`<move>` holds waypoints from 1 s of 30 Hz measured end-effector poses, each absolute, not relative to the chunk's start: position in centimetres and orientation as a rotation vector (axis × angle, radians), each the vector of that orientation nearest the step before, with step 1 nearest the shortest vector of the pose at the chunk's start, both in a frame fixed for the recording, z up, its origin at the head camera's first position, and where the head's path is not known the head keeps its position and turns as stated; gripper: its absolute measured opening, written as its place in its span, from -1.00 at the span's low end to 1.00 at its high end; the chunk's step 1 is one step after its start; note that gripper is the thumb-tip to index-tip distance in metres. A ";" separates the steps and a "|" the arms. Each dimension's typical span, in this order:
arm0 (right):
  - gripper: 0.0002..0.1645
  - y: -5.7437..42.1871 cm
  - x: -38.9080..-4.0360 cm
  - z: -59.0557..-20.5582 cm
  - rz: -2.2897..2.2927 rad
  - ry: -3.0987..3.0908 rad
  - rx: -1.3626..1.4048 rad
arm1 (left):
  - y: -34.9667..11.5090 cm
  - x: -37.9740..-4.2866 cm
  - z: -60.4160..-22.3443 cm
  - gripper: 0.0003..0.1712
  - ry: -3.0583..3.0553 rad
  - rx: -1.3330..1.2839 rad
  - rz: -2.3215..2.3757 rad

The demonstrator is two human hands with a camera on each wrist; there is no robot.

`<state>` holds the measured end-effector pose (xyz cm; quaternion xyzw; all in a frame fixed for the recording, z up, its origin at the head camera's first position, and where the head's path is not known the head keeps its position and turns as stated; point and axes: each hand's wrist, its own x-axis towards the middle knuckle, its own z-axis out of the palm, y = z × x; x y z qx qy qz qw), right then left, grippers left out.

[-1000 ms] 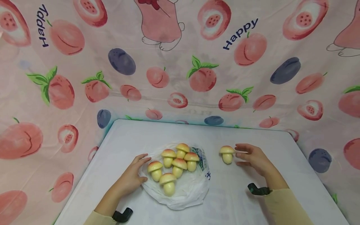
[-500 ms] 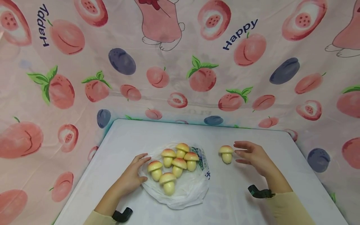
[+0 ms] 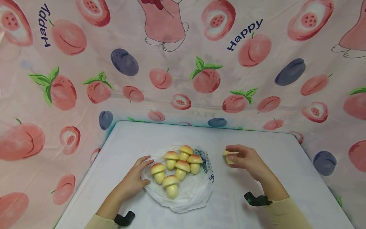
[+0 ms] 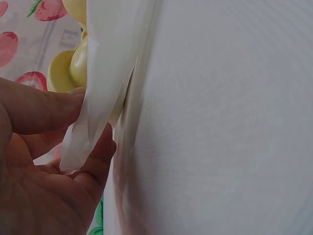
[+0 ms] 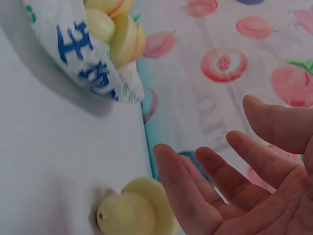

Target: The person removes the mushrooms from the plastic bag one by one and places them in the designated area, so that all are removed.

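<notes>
Several yellow artificial mushrooms (image 3: 182, 166) with orange-tinted caps sit in a white plastic bag (image 3: 188, 203), its mouth spread wide. My left hand (image 3: 132, 181) is at the bag's left side; the left wrist view shows the bag's edge (image 4: 100, 98) held between its fingers. To the right of the bag, a single artificial mushroom (image 3: 226, 156) lies on the table, partly covered by my right hand (image 3: 248, 160). In the right wrist view this mushroom (image 5: 129, 215) shows its stem end, and my right fingers extend beside it, spread and not gripping it.
The white tabletop (image 3: 137, 133) ends at a fruit-printed cloth (image 3: 177, 73) hanging behind and around it. Printed characters (image 5: 76, 41) mark the bag's right side. A black wrist device (image 3: 257, 199) sits at my right cuff, another black device (image 3: 125, 218) at my left.
My right hand first drew back slightly from the single mushroom, then moved left over it, so its fingers now cover part of it. My left hand and the bag stay in place.
</notes>
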<state>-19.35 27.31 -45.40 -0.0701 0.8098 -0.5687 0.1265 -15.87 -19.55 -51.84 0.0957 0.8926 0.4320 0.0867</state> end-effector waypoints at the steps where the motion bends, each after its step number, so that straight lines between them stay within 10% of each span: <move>1: -0.35 26.9 -19.3 -45.3 -1.652 2.354 -0.219 | -19.5 -15.9 -51.8 -0.11 2.659 0.282 1.287; 30: -0.35 20.1 -20.1 -47.9 -1.710 2.097 -0.301 | -19.4 -16.0 -52.0 -0.10 2.646 0.293 1.300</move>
